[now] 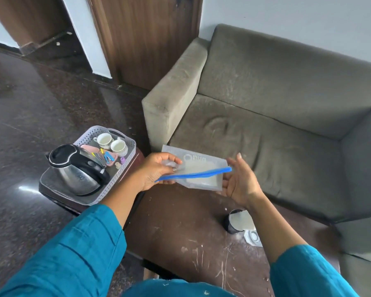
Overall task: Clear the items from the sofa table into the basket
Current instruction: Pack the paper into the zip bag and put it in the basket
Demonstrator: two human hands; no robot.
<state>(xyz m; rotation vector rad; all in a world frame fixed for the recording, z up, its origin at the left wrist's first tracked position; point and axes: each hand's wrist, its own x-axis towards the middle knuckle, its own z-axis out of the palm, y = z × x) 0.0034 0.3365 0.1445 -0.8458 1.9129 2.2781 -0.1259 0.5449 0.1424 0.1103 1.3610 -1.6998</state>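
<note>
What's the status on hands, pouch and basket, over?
Left hand grips zip pouch, right hand supports its other end. Pouch held aloft, not in basket. Kettle and cups crowd basket. Black mesh cup waits on table.

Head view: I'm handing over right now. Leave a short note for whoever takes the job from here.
Hands: left hand grips the clear zip pouch at its left end, above the table; right hand open at its right end.
Done: kettle, two cups and small clips sit in the basket on the table's left end.
Left: pouch into the basket, then the black mesh cup and the clear glass piece beside it.
</note>
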